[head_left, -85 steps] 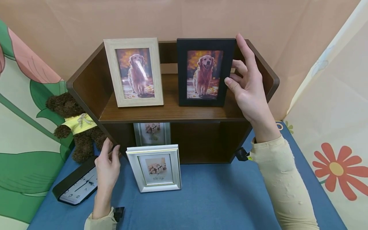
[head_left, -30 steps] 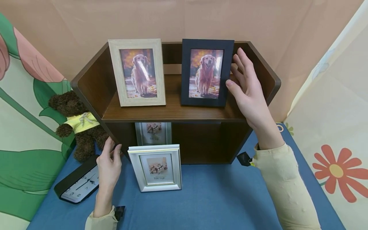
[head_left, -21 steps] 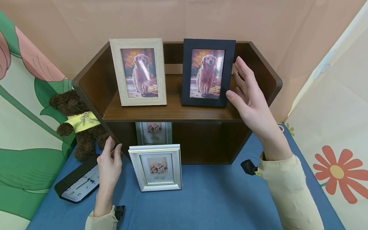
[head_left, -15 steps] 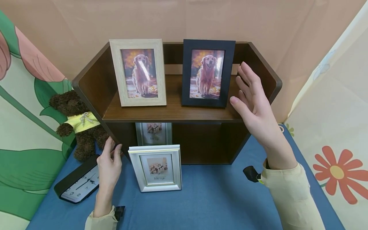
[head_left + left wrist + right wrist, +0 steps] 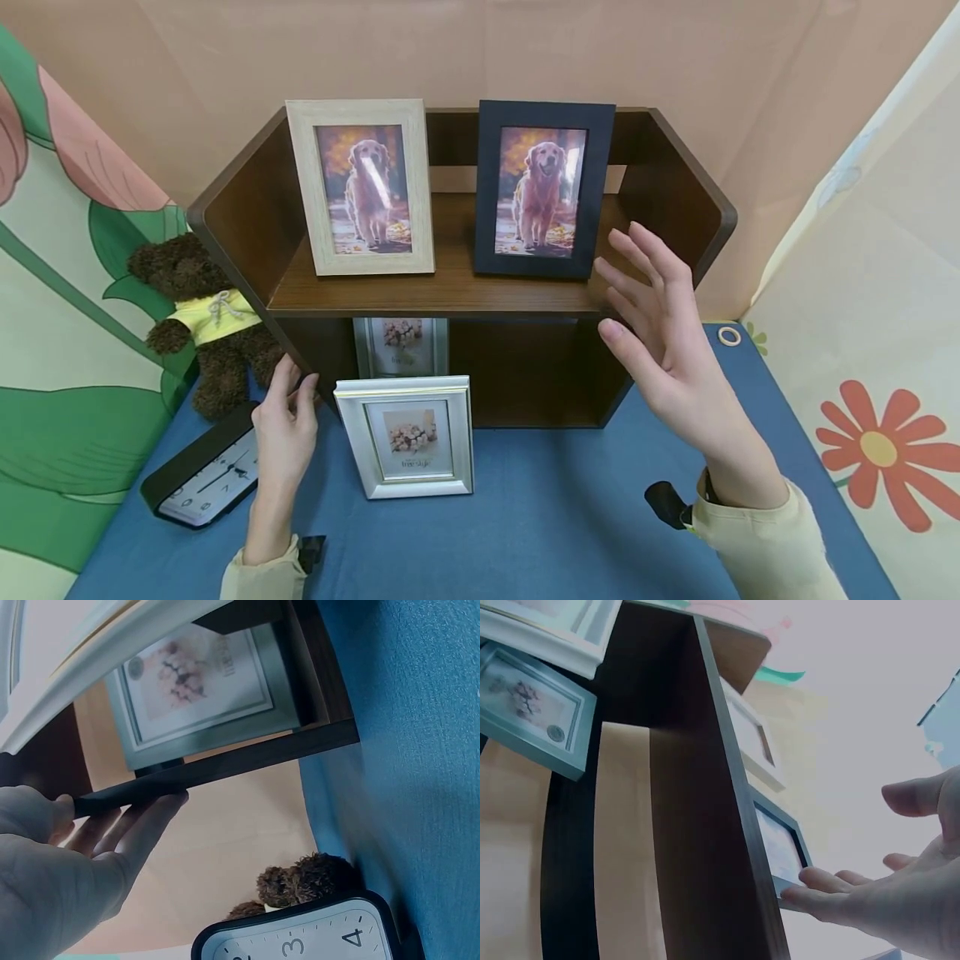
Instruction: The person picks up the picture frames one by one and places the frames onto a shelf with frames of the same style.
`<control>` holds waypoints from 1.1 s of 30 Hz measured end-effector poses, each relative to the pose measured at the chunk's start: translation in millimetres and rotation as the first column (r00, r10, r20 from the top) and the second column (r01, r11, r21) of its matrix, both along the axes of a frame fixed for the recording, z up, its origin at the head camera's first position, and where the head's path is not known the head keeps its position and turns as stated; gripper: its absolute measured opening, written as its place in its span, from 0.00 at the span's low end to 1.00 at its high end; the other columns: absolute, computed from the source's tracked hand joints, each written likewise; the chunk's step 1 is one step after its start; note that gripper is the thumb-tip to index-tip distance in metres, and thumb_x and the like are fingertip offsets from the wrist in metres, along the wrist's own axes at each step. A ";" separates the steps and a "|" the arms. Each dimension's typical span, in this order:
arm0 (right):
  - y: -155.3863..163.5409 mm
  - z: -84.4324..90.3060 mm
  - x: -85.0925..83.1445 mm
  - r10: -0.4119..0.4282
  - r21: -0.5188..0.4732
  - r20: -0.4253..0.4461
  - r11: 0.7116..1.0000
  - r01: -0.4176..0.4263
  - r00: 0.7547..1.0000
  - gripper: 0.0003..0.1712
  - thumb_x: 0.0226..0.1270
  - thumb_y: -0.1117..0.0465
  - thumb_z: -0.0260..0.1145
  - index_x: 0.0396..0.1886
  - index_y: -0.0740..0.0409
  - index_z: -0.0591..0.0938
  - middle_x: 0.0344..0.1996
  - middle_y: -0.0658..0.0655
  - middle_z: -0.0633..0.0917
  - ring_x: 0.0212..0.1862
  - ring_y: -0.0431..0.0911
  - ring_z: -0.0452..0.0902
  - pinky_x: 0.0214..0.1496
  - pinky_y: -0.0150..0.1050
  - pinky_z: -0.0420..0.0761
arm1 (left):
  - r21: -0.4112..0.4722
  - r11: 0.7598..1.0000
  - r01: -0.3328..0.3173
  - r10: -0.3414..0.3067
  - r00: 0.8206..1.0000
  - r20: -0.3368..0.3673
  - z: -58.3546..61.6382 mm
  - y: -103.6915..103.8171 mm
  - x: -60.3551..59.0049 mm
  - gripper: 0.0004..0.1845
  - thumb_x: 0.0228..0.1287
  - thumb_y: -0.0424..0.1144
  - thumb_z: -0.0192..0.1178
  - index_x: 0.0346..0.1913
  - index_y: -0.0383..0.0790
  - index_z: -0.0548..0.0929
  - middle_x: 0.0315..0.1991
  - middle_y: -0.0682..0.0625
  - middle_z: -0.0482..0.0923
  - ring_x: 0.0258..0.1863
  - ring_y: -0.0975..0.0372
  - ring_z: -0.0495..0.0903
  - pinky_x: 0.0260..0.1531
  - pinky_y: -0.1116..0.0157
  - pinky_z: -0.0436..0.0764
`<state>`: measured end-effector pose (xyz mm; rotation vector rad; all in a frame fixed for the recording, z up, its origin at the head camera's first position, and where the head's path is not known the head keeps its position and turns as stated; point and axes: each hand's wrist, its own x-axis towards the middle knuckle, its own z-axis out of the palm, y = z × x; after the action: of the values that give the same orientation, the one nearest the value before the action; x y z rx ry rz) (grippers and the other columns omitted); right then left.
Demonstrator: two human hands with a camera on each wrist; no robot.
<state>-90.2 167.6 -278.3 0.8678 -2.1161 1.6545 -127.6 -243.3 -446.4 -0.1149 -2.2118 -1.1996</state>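
Note:
On the top board of a dark brown wooden shelf (image 5: 345, 293) stand a cream photo frame (image 5: 300, 192) and a black photo frame (image 5: 486, 192), each with a dog picture. My right hand (image 5: 675, 358) is in front of the shelf's right side, fingers extended, apart from the black frame and holding nothing. My left hand (image 5: 285, 433) holds the front edge of the shelf's left side panel (image 5: 247, 759), thumb on one face and fingers on the other. A silver photo frame (image 5: 401, 492) with a flower print stands before the shelf; a similar blue-grey frame (image 5: 363, 354) is inside the lower compartment.
Left of the shelf sits a brown teddy bear (image 5: 217, 325) in a yellow top. A black-cased clock (image 5: 213, 479) lies near my left wrist on the blue tablecloth (image 5: 525, 533). A small ring (image 5: 728, 336) is at the table's back right.
My right hand has let go of the black frame's right edge and moved down and toward me. The black frame turned slightly. My left hand stays at the shelf panel.

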 end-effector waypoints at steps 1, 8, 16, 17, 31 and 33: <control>-0.2 -1.8 2.0 0.007 -0.001 0.001 1.000 -0.007 1.000 0.48 0.76 0.80 0.57 0.88 0.49 0.51 0.84 0.52 0.58 0.82 0.59 0.59 0.81 0.39 0.63 | 0.000 1.000 0.000 0.000 1.000 -0.001 -0.1 -0.3 0.2 0.26 0.82 0.25 0.55 0.78 0.39 0.73 0.68 0.34 0.80 0.61 0.36 0.82 0.47 0.87 0.73; -2.9 -16.1 12.2 0.035 0.007 -0.010 0.999 -0.035 0.999 0.50 0.73 0.84 0.56 0.88 0.52 0.51 0.84 0.57 0.57 0.81 0.60 0.59 0.81 0.41 0.63 | 0.023 1.000 0.006 -0.007 1.000 0.018 -1.9 -2.5 0.5 0.26 0.84 0.27 0.54 0.79 0.41 0.73 0.69 0.34 0.78 0.58 0.36 0.84 0.45 0.85 0.77; -5.9 -36.9 23.3 0.019 0.043 0.004 0.999 -0.019 1.000 0.50 0.73 0.84 0.58 0.87 0.54 0.52 0.85 0.60 0.56 0.81 0.56 0.61 0.79 0.39 0.67 | 0.026 1.000 0.010 -0.011 1.000 0.024 -0.2 -2.1 0.7 0.26 0.84 0.26 0.53 0.79 0.41 0.72 0.68 0.33 0.79 0.58 0.37 0.84 0.46 0.85 0.77; -5.9 -40.2 23.8 0.027 0.038 0.000 0.999 -0.027 1.000 0.50 0.73 0.84 0.58 0.87 0.56 0.52 0.85 0.61 0.55 0.81 0.57 0.61 0.79 0.40 0.67 | 0.028 1.000 0.011 -0.012 1.000 0.025 -0.1 -2.0 0.7 0.26 0.84 0.26 0.53 0.79 0.41 0.73 0.68 0.33 0.79 0.58 0.37 0.84 0.46 0.85 0.77; -16.8 -96.0 18.8 0.092 0.103 0.051 0.990 -0.097 0.994 0.47 0.74 0.82 0.62 0.86 0.58 0.55 0.84 0.57 0.56 0.80 0.55 0.62 0.78 0.41 0.70 | 0.032 0.999 0.012 -0.013 1.000 0.027 0.3 -1.6 1.0 0.26 0.83 0.26 0.53 0.79 0.40 0.73 0.68 0.32 0.79 0.56 0.36 0.85 0.45 0.85 0.78; -20.0 -104.9 17.1 0.111 0.120 0.042 0.986 -0.115 0.993 0.47 0.74 0.82 0.63 0.85 0.59 0.56 0.84 0.58 0.56 0.81 0.55 0.62 0.78 0.41 0.70 | 0.026 1.000 0.008 -0.008 1.000 0.026 0.3 -1.9 1.0 0.26 0.83 0.26 0.54 0.79 0.40 0.73 0.67 0.32 0.79 0.55 0.35 0.86 0.45 0.85 0.77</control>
<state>-73.1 147.6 -383.1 1.0207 -2.2502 1.6191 -126.6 -245.1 -446.0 -0.0984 -2.2192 -1.2399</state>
